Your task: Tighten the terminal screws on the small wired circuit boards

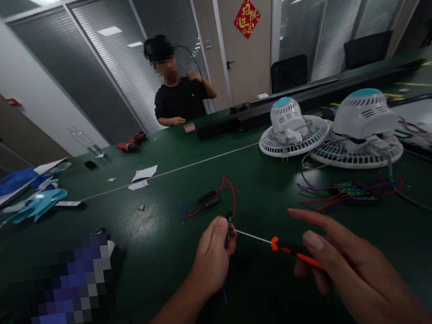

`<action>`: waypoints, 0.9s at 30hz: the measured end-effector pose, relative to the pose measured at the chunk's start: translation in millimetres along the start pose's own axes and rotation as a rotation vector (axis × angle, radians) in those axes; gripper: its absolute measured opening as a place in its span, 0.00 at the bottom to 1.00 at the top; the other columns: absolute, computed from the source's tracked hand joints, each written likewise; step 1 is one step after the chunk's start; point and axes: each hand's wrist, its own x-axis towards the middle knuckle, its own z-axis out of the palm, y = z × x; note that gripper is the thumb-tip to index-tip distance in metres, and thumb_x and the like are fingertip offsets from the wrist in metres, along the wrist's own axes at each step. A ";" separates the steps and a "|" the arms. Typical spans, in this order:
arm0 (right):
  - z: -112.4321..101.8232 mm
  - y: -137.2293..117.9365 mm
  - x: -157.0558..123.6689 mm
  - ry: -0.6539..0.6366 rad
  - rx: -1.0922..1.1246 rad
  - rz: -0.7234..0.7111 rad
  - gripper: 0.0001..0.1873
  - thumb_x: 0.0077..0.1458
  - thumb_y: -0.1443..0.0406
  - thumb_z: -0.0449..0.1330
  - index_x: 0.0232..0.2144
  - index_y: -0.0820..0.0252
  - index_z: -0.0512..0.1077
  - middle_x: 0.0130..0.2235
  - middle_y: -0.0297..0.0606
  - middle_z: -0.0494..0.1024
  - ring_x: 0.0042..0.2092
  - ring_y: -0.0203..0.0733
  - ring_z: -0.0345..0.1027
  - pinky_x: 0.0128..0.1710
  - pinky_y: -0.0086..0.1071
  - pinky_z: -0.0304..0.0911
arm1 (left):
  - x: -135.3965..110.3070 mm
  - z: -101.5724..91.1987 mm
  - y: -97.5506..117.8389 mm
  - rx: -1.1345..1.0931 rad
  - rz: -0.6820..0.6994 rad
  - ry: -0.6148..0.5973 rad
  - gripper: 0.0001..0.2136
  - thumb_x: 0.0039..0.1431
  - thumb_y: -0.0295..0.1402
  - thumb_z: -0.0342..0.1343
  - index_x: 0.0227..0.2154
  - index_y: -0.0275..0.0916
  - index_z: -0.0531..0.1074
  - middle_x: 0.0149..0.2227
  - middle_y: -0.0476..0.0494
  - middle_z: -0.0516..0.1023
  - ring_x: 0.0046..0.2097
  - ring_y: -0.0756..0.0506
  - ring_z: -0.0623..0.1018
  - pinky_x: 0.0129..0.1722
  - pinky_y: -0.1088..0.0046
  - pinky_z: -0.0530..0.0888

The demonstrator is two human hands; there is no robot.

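My left hand [215,256] pinches a small circuit board [229,226], from which a red wire loops upward and a blue one hangs below. Closed around the handle of an orange-and-black screwdriver [293,250] is my right hand [346,261], its index finger stretched out. The screwdriver's thin shaft points left, and its tip reaches the board; whether it sits in a screw is too small to tell. Just beyond my left hand lie dark parts [208,200] with red and blue wires. More small wired circuit boards [350,189] are bunched to the right.
Two white fan heads [289,125] with round grilles stand at the back right. Fan blades [41,204], paper scraps [144,173], a bottle [88,142] and a red power drill [132,142] lie left. A person [178,92] is across the green table [153,262].
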 end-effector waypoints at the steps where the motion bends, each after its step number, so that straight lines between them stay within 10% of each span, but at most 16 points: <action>1: -0.1 0.5 0.1 -0.001 -0.015 0.002 0.23 0.58 0.53 0.44 0.52 0.53 0.61 0.19 0.28 0.73 0.18 0.34 0.66 0.15 0.25 0.60 | 0.1 -0.1 0.0 0.000 0.001 0.000 0.16 0.53 0.45 0.50 0.22 0.36 0.68 0.20 0.54 0.61 0.21 0.54 0.61 0.20 0.80 0.59; 27: 1.2 -3.5 1.8 0.026 -0.149 -0.153 0.22 0.56 0.58 0.50 0.52 0.58 0.56 0.21 0.28 0.74 0.19 0.33 0.67 0.19 0.26 0.62 | 0.4 0.7 3.0 0.000 -0.035 0.028 0.16 0.53 0.45 0.50 0.22 0.36 0.68 0.20 0.53 0.62 0.21 0.53 0.62 0.20 0.80 0.60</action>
